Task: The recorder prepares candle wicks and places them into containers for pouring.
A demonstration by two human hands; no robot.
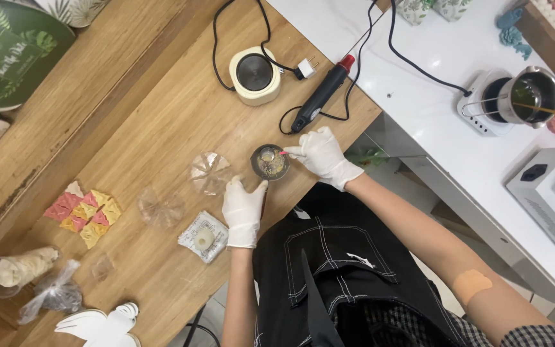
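Round dark dish [270, 162] sits on the wooden bench [162, 96]. Left hand [244, 212], at its seven o'clock, steadies its rim with loose fingers. Right hand [321, 154], at three o'clock, pinches a thin pink-tipped tool [285, 153] over it.

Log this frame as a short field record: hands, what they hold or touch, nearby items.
left hand: gloved, steadying the small round dish at its edge
right hand: gloved, holding a thin pink tool over the dish
surface: wooden table
near dish: clear moulds, black pen tool, small heater
far left: pink and yellow pieces
side counter: metal pot
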